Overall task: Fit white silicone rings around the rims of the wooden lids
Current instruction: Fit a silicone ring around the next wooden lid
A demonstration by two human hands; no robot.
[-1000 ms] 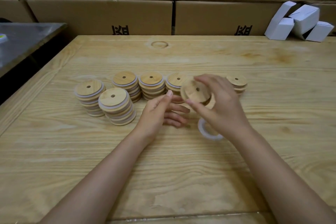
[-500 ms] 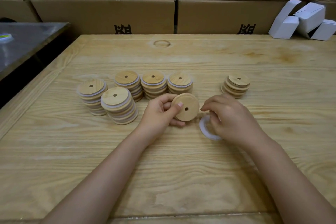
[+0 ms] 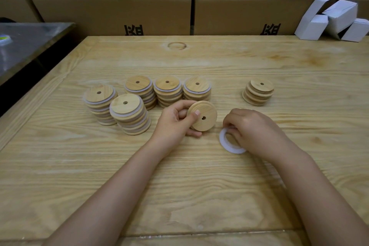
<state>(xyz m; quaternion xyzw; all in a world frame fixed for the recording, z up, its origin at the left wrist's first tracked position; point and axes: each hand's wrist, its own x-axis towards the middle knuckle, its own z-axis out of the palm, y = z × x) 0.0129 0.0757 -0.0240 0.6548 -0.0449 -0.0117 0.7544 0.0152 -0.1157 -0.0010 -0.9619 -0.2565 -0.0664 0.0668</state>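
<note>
Nearest you, both bare forearms reach out across the pale wooden desk [image 3: 179, 185]. Your left hand [image 3: 175, 124] grips one wooden lid [image 3: 203, 119]: the thumb lies across its near face and the other fingers curl round behind it. The lid is lifted clear of the desk and tipped so that its flat face and small centre hole turn toward you. Its rim is bare wood.

Just to the right of that lid, your right hand [image 3: 253, 132] is down on the desk. Its fingers are curled over the far edge of a white ring [image 3: 222, 139] and look to be pinching it there. The near part of the ring lies flat on the wood, and the palm hides its right side. Lid and ring are near each other but do not touch.

Beyond your left hand stand five stacks of lids with white rings showing at their rims. Two sit nearer and to the left [image 3: 129, 116], close together, and three form a row behind [image 3: 167, 92], side by side. The right-hand stack of that row is just behind the lid you hold. Well apart, beyond your right hand, is a shorter stack of bare lids [image 3: 258, 92], slightly uneven.

Farther out the desk shows a round knot mark [image 3: 176, 45]. A grey metal table [image 3: 30, 42] stands off the left edge. Along the back runs a wall of brown cardboard boxes [image 3: 111, 12], and a few small white boxes [image 3: 335, 20] lie tumbled at the far right corner.
</note>
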